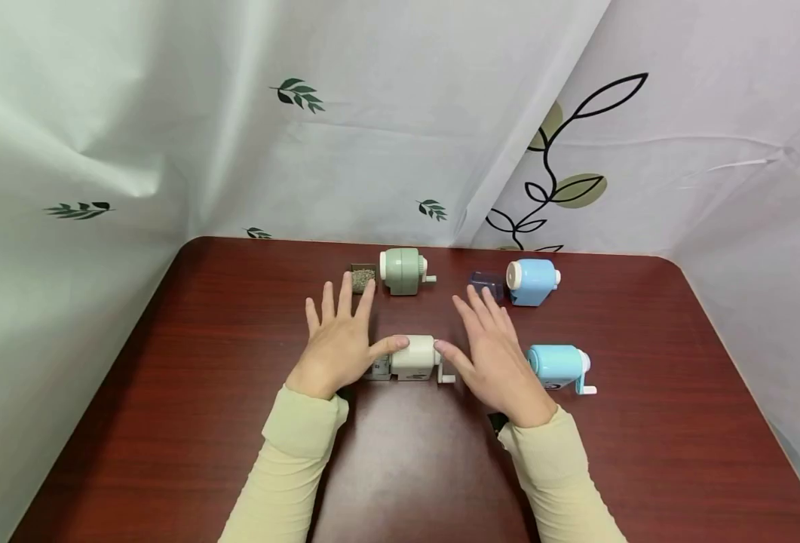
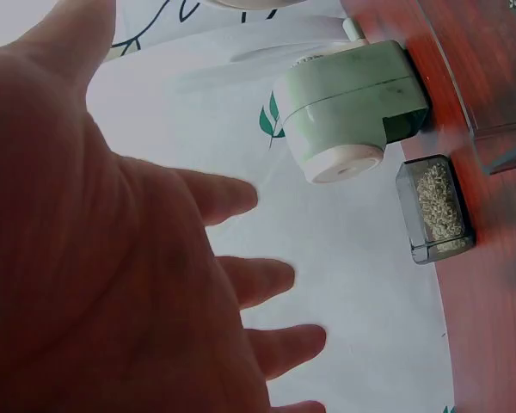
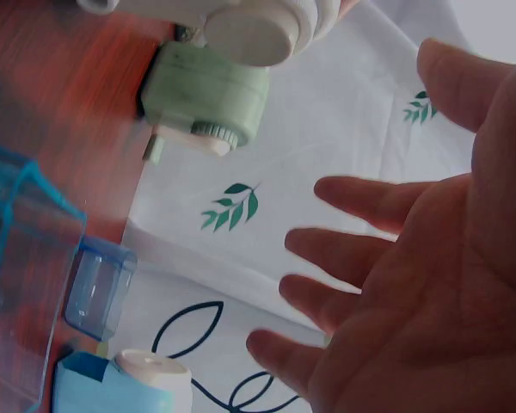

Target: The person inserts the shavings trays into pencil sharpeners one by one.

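Observation:
Both hands are held flat with fingers spread, the left hand (image 1: 335, 343) and right hand (image 1: 498, 354) on either side of a white crank pencil sharpener (image 1: 415, 356). Each thumb overlaps the sharpener in the head view, the left at its body and the right by its crank end. Neither hand holds anything. Beyond the left fingertips are a green pencil sharpener (image 1: 403, 271) and a small drawer of shavings (image 1: 363, 279). A blue pencil sharpener (image 1: 534, 282) and a dark translucent drawer (image 1: 486, 283) lie past the right fingers.
A cyan pencil sharpener (image 1: 556, 365) stands right of the right hand, partly covered by it. A clear blue-edged drawer (image 3: 26, 275) shows in the right wrist view. Patterned white cloth (image 1: 366, 151) hangs behind the dark red table (image 1: 223, 339).

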Available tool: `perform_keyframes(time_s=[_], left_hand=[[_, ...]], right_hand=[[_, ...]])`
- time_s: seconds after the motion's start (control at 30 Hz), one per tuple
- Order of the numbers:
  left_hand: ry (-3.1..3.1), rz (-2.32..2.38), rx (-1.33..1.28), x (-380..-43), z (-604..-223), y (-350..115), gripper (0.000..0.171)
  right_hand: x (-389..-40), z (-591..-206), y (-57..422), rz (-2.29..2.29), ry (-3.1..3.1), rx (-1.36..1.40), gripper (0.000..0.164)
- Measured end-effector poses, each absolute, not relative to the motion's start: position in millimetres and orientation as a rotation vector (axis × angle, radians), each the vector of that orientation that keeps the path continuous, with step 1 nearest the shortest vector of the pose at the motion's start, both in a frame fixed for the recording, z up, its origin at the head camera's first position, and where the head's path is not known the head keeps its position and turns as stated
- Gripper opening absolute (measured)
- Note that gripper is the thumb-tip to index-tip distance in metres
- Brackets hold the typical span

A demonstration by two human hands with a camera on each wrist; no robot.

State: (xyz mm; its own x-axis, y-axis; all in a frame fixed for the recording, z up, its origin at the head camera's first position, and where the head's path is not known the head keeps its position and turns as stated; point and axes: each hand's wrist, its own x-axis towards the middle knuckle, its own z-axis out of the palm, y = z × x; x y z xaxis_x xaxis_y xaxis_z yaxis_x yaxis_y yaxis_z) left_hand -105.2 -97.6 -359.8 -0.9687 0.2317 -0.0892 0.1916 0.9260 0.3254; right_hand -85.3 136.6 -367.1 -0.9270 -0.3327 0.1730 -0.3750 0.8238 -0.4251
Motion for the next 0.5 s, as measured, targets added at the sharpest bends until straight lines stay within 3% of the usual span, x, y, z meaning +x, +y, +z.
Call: perform_keyframes(time_s=[0.5], left_hand=[[2.805, 0.562, 0.503, -109, -357, -115, 0.114]], right_hand=[[-87, -367, 132, 0.801, -2.951, 0.763, 0.087]])
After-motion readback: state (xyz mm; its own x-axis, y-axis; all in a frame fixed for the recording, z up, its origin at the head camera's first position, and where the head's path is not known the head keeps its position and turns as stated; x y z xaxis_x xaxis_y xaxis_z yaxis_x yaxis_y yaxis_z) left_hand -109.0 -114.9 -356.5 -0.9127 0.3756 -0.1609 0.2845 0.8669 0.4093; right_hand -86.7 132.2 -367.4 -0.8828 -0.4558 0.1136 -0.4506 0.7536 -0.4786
